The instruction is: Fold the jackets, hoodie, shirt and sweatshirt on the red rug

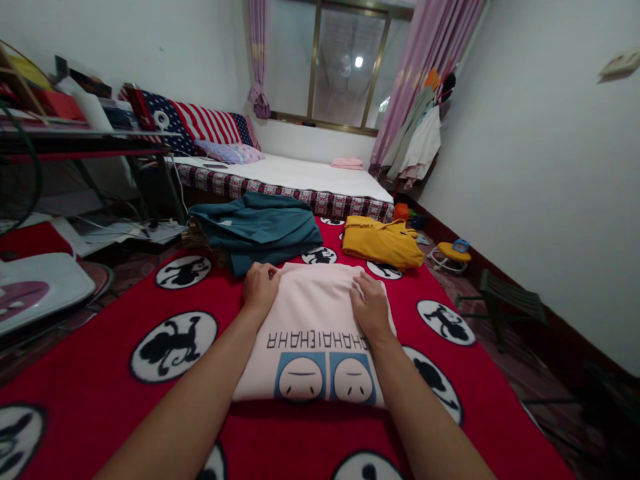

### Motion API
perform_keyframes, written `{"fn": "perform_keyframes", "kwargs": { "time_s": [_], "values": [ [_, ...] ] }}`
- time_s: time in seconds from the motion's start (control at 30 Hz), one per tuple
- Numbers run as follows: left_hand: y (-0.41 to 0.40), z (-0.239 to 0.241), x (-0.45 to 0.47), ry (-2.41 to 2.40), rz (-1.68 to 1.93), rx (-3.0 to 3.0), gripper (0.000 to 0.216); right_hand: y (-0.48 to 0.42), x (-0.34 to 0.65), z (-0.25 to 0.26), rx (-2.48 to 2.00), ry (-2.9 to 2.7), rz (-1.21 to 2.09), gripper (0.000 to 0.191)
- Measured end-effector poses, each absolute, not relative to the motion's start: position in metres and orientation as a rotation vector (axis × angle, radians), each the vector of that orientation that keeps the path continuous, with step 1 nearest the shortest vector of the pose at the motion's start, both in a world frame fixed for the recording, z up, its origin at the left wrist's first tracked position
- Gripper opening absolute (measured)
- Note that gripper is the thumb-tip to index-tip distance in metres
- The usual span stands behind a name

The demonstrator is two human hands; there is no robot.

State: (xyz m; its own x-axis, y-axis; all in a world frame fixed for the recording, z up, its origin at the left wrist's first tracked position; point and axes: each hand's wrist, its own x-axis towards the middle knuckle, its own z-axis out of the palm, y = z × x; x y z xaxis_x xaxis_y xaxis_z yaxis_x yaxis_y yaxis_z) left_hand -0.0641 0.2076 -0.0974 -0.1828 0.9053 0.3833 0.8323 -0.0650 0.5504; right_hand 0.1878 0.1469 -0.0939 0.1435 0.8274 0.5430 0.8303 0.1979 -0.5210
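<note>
A pale pink shirt lies folded into a rough rectangle in front of me. Its printed lettering and two blue squares with round cartoon faces appear upside down. At the shirt's far left corner, my left hand has its fingers curled in on the fabric edge. My right hand rests flat on the far right part, fingers stretched out over the cloth. Beyond the shirt sit a dark teal garment, loosely folded, and a yellow garment, folded smaller.
Everything lies on a red blanket with round monkey prints. A bed stands below the window, and a cluttered desk is at left. To the right are a yellow-topped stool and a dark green folding stool.
</note>
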Motion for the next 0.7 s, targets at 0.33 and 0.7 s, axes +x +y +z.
{"fn": "perform_keyframes", "kwargs": {
  "time_s": [0.33, 0.7],
  "values": [
    [0.213, -0.087, -0.077, 1.746, 0.879, 1.595, 0.047, 0.148, 0.229, -0.07, -2.203, -1.296, 0.352, 0.068],
    [0.162, 0.023, -0.052, 0.827, 2.047, 1.721, 0.023, 0.129, 0.231, 0.009, -1.083, -1.026, -0.012, 0.039]
  ]
}}
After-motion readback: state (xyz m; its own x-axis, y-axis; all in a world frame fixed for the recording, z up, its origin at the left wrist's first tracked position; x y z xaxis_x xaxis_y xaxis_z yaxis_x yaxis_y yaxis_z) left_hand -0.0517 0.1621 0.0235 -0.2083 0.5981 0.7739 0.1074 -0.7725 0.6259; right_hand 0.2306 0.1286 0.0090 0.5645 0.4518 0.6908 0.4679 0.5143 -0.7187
